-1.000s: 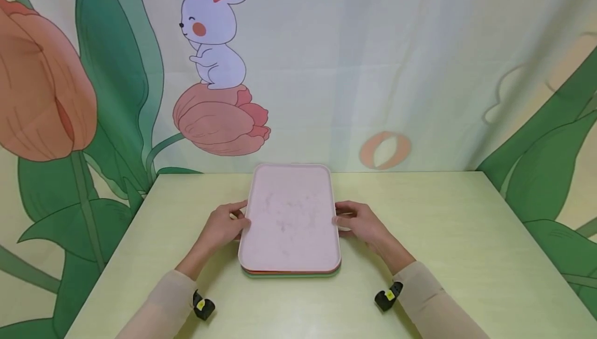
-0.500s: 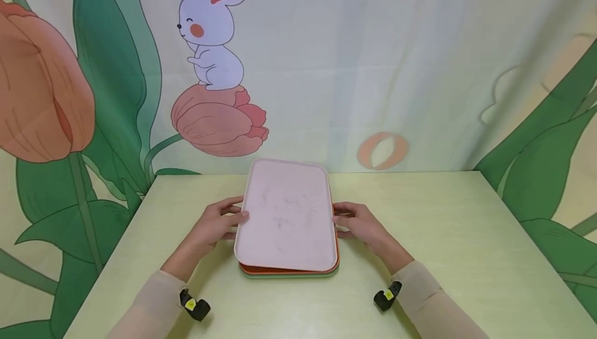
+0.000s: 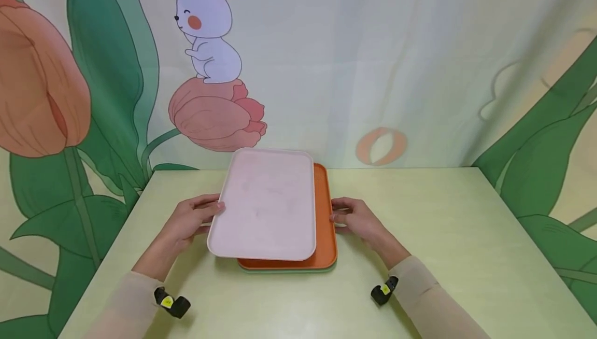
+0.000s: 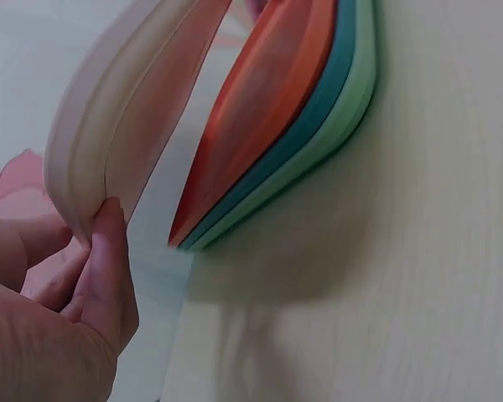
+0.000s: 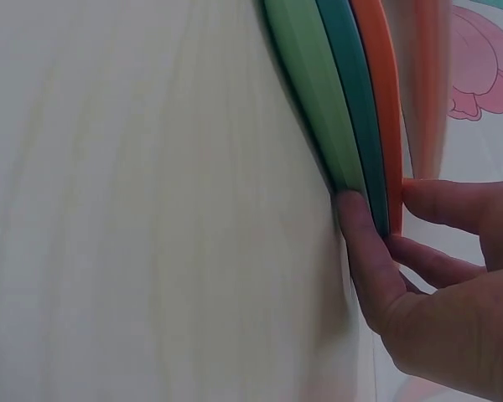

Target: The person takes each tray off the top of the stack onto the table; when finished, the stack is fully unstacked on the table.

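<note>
A pale pink rectangular tray (image 3: 266, 204) is raised and shifted left over a stack of trays. My left hand (image 3: 188, 220) pinches its left edge, thumb on top and fingers beneath. The stack's top is an orange tray (image 3: 326, 214), bared along its right side and front. Below it, the right wrist view shows a teal tray (image 5: 358, 92) and a light green tray (image 5: 314, 75) at the bottom. With thumb on the orange rim and fingers against the lower trays' sides, my right hand (image 3: 356, 220) holds the stack's right edge. The pink tray hides most of the orange one.
The stack lies on a pale yellow-green table (image 3: 443, 251). Behind the table's far edge hangs a curtain (image 3: 420, 69) printed with a rabbit and tulips. A small black camera (image 3: 172, 302) sits on the left wrist, and another camera (image 3: 384, 291) on the right.
The pink tray has been lifted off the stack and moved left with my left hand, uncovering part of the orange tray. My right hand has stayed at the stack's right edge.
</note>
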The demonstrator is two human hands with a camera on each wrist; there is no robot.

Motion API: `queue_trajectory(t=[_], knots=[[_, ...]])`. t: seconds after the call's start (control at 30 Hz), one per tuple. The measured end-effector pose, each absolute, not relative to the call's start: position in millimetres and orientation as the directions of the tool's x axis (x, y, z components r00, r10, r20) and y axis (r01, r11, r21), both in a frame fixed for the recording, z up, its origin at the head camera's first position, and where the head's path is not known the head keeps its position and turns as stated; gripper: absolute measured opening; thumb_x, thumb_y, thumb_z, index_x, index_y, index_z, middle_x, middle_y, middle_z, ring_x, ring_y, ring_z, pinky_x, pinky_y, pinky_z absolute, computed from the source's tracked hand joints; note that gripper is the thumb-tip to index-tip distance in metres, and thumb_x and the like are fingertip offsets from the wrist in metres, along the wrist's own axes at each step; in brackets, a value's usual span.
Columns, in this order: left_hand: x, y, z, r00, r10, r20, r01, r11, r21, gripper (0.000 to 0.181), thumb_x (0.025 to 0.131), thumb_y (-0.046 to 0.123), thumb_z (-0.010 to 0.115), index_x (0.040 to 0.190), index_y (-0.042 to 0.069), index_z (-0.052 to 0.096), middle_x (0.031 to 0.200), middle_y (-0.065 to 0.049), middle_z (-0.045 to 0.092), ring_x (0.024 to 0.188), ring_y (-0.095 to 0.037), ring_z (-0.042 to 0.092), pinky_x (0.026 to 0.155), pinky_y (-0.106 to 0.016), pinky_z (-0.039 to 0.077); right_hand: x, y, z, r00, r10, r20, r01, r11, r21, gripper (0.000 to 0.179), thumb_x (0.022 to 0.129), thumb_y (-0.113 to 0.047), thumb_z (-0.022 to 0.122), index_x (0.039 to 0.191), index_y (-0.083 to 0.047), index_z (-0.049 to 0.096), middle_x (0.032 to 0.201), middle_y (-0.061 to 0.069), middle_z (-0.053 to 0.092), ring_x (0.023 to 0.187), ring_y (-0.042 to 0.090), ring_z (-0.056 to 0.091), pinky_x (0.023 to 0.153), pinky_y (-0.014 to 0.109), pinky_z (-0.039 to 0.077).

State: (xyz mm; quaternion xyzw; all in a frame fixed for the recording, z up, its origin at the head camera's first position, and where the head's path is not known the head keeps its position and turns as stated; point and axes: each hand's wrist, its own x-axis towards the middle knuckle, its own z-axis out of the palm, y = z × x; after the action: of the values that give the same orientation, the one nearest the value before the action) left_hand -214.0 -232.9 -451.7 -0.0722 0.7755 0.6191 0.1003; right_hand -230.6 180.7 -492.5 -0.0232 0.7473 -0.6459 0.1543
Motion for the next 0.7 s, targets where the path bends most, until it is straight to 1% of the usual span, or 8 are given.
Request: queue_trajectory(t=[0.1,0.27,0.33,0.43,0.5,0.57,0.63,0.7], knots=[[-209.7,-252.9,-450.4,-0.969,0.01,-0.246,-0.238,0.222,0.946,0.063,0.101,0.033,0.074,0.154,0.004,0.053,0.13,-0.01,0.068,0.101,-0.016,0.072,0.084,-0.032,0.062,-229.6,179.9,-492.9,-0.948,-0.244,-0.207,0.171,0.16,-0.972,0.049,0.103,0.003,0.062,0.15,0.007,0.051,0.139,0.026,0.059,0.116,0.031,0.066,0.091,0.043,0.062],[-200.6,-286.7,-449.6,-0.972,0.007,-0.233,-0.227,0.205,0.952,0.066,0.102,0.031,0.074,0.155,-0.001,0.05,0.113,0.007,0.071,0.095,-0.01,0.073,0.082,-0.032,0.063,-227.7,178.3,-493.0,-0.944,-0.255,-0.207,0.175,0.143,-0.974,0.049,0.103,0.005,0.062,0.15,0.008,0.051,0.14,0.027,0.058,0.116,0.03,0.066,0.091,0.043,0.062],[-198.3,-300.4,-449.1,-0.974,0.008,-0.226,-0.22,0.188,0.957,0.065,0.102,0.03,0.074,0.154,-0.001,0.051,0.108,0.011,0.071,0.094,-0.008,0.073,0.081,-0.032,0.063,-227.3,178.1,-492.1,-0.946,-0.249,-0.209,0.178,0.143,-0.974,0.048,0.102,0.005,0.062,0.15,0.007,0.051,0.139,0.026,0.058,0.115,0.029,0.066,0.09,0.043,0.062],[-194.9,-321.5,-447.8,-0.975,0.0,-0.224,-0.221,0.165,0.961,0.055,0.101,0.03,0.075,0.149,0.008,0.06,0.104,0.015,0.072,0.093,-0.007,0.074,0.079,-0.032,0.063,-227.7,178.0,-491.2,-0.947,-0.242,-0.211,0.18,0.144,-0.973,0.048,0.102,0.005,0.062,0.15,0.006,0.052,0.139,0.025,0.059,0.115,0.028,0.067,0.09,0.043,0.062],[-192.1,-334.8,-447.2,-0.973,-0.013,-0.231,-0.23,0.15,0.962,0.041,0.101,0.03,0.075,0.14,0.02,0.068,0.102,0.017,0.072,0.092,-0.006,0.074,0.078,-0.031,0.063,-228.1,178.3,-490.8,-0.947,-0.242,-0.213,0.182,0.146,-0.972,0.049,0.102,0.005,0.062,0.15,0.005,0.052,0.139,0.024,0.059,0.115,0.028,0.067,0.09,0.042,0.062],[-189.1,-346.7,-447.4,-0.97,-0.03,-0.242,-0.244,0.138,0.96,0.027,0.101,0.03,0.076,0.127,0.031,0.074,0.101,0.018,0.072,0.091,-0.006,0.074,0.077,-0.03,0.062,-228.5,178.6,-490.5,-0.946,-0.244,-0.213,0.18,0.152,-0.972,0.049,0.102,0.004,0.063,0.15,0.005,0.052,0.139,0.024,0.059,0.114,0.027,0.067,0.09,0.042,0.062],[-186.3,-356.7,-448.9,-0.966,-0.047,-0.254,-0.258,0.131,0.957,0.019,0.1,0.031,0.076,0.117,0.039,0.076,0.099,0.019,0.072,0.09,-0.005,0.073,0.076,-0.03,0.062,-228.7,179.1,-490.0,-0.946,-0.245,-0.213,0.178,0.155,-0.972,0.048,0.103,0.004,0.063,0.15,0.005,0.052,0.138,0.024,0.059,0.113,0.026,0.067,0.089,0.042,0.062],[-183.7,-365.2,-450.7,-0.962,-0.065,-0.265,-0.272,0.132,0.953,0.016,0.1,0.031,0.076,0.112,0.043,0.076,0.098,0.02,0.072,0.089,-0.005,0.072,0.076,-0.029,0.061,-229.1,179.7,-489.6,-0.946,-0.242,-0.214,0.179,0.157,-0.971,0.048,0.103,0.004,0.062,0.149,0.005,0.053,0.137,0.024,0.06,0.112,0.026,0.067,0.089,0.042,0.062]])
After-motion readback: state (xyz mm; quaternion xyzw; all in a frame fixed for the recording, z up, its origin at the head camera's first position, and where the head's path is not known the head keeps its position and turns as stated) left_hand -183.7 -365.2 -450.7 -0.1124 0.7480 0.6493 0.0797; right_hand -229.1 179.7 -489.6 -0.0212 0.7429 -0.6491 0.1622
